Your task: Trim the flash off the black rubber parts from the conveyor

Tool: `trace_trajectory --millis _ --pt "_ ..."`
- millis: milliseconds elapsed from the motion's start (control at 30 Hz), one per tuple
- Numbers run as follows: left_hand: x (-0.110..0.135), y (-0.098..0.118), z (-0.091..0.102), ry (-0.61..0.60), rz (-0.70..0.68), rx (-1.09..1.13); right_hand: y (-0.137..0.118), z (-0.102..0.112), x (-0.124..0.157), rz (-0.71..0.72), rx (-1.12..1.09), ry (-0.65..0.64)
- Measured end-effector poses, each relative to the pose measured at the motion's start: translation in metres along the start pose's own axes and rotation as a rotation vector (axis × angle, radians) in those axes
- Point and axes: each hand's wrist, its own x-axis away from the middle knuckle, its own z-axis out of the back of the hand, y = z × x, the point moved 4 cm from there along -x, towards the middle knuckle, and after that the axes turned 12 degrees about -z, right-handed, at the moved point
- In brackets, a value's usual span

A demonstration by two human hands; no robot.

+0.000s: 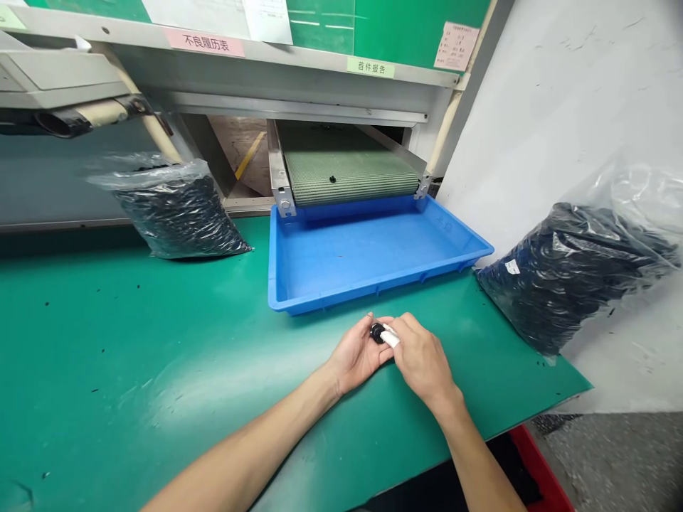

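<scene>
My left hand (355, 361) is palm up, its fingers curled around a small round black part (376, 332). Closed on a short white stick-like tool (391, 340), my right hand (425, 361) brings the tool's end against the black part or right beside it. Which kind of tool it is cannot be made out, as the fingers cover much of it. Both hands are just above the green table, in front of the blue tray (341, 295).
Behind the tray, a green conveyor belt (352, 160) carries a small black piece (332, 179). Clear bags of black parts stand at left (178, 213) and right (560, 270). Black scraps dot the green table (160, 320). A red bin (544, 469) sits below the table's edge.
</scene>
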Motion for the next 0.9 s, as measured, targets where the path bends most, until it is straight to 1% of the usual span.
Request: trace_trajectory --millis 100,200,300,400,500,567,667,767,900 --pt "0.000 -0.001 0.001 -0.011 0.001 -0.017 0.005 0.004 -0.001 0.008 -0.007 0.044" --pt "0.000 -0.001 0.001 0.009 -0.013 -0.091 0.011 0.012 -0.002 0.003 -0.010 0.071" --pt "0.001 0.002 -0.001 0.014 -0.090 -0.216 0.013 0.017 -0.003 -0.004 -0.035 0.030" --pt "0.004 0.004 -0.004 -0.030 -0.139 -0.400 0.011 0.018 -0.002 0.031 -0.158 -0.019" --pt "0.008 0.003 -0.004 -0.075 -0.127 -0.566 0.011 0.016 0.001 0.036 -0.281 -0.096" --pt "0.009 0.003 -0.005 -0.124 -0.107 -0.631 0.015 0.015 0.002 -0.015 -0.339 -0.138" --pt "0.010 0.001 -0.007 -0.187 -0.044 -0.692 0.022 0.014 0.002 -0.091 -0.413 -0.163" --pt "0.009 0.001 -0.008 -0.174 0.010 -0.722 0.025 0.012 0.002 -0.116 -0.455 -0.193" --pt "0.010 0.002 -0.009 -0.137 0.020 -0.728 0.021 0.008 0.003 -0.155 -0.523 -0.222"
